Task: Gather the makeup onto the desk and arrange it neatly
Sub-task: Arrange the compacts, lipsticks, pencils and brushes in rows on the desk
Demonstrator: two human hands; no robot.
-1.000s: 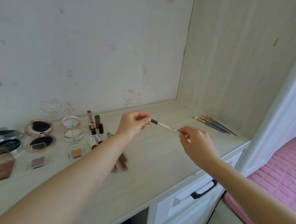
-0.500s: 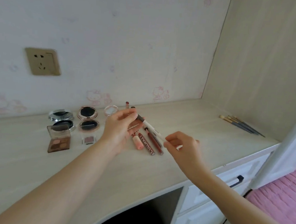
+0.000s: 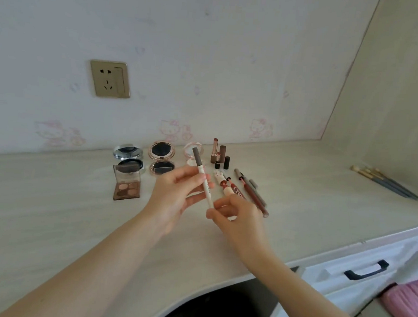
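White pencil (image 3: 202,180) held at both ends: left hand (image 3: 175,200) pinches mid-barrel, right hand (image 3: 238,222) apparently pinches the near tip. Its long axis runs front to back, matching the liner row (image 3: 250,193) just to its right, nearer the right hand.

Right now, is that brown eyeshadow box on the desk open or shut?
Open. The eyeshadow box has its clear lid tilted up at the back, and the four colour pans are uncovered.

On the desk (image 3: 51,209), compacts (image 3: 161,151) lie left of lipsticks (image 3: 219,154); brushes (image 3: 386,184) far right.
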